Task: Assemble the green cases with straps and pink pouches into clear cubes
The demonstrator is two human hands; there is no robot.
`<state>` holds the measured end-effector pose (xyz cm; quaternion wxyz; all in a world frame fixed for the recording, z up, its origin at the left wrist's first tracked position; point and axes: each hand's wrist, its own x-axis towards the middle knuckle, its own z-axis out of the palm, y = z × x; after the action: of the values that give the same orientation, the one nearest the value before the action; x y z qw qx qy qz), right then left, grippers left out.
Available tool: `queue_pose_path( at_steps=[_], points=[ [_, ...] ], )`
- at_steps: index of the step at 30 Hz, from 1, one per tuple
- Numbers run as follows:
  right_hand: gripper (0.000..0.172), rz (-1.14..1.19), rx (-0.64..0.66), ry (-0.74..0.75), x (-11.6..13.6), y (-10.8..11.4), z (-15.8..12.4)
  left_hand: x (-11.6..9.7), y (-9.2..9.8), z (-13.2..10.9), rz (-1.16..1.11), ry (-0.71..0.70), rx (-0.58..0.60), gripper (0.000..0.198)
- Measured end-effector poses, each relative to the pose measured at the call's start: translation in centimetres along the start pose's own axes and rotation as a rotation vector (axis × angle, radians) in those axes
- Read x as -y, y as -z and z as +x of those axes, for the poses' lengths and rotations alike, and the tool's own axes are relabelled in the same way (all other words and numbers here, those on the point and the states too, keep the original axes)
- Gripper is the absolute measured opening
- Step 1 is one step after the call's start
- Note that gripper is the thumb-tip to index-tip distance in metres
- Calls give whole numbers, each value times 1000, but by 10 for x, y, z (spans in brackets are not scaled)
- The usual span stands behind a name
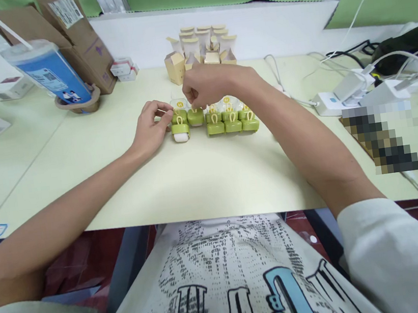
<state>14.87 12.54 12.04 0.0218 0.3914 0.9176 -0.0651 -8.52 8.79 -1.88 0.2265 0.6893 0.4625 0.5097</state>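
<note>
A cluster of small green cases with yellow loops (227, 122) lies in the middle of the pale table (205, 182). My left hand (151, 128) rests at the cluster's left end, fingers curled against a green case (180, 129) there. My right hand (203, 86) hovers just above the row, thumb and fingers pinched over another green case (195, 116). What the pinch holds is too small to make out. Clear packets with yellow dots (227, 101) lie behind the row.
Small beige folded boxes (200, 47) stand at the table's back. A blue cup with a straw (52, 74) and cardboard boxes (78, 37) sit at back left. White chargers and cables (354, 91) spread across the right side.
</note>
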Motion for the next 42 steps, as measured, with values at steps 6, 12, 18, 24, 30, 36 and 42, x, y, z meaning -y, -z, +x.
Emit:
queue_pose_path(
  at_steps=[6, 12, 18, 24, 30, 36, 42],
  points=[
    [18, 21, 3, 21, -4, -1, 1, 2, 1, 0, 14, -10, 10, 30],
    [13, 39, -3, 22, -5, -1, 2, -1, 1, 0, 32, -1, 19, 36],
    [10, 66, -38, 29, -2, -1, 1, -3, 0, -1, 25, -7, 18, 36],
    [13, 90, -129, 6, -7, 1, -1, 1, 1, 0, -7, 5, -19, 46],
    [34, 75, -326, -65, -21, -13, 9, 17, 5, 9, -122, 100, -34, 53],
    [68, 144, -224, -86, -34, -33, 20, 22, 2, 14, -212, 208, 64, 59],
    [68, 139, -218, -55, -37, -32, 18, 21, 0, 13, -169, 203, 85, 58]
  ],
)
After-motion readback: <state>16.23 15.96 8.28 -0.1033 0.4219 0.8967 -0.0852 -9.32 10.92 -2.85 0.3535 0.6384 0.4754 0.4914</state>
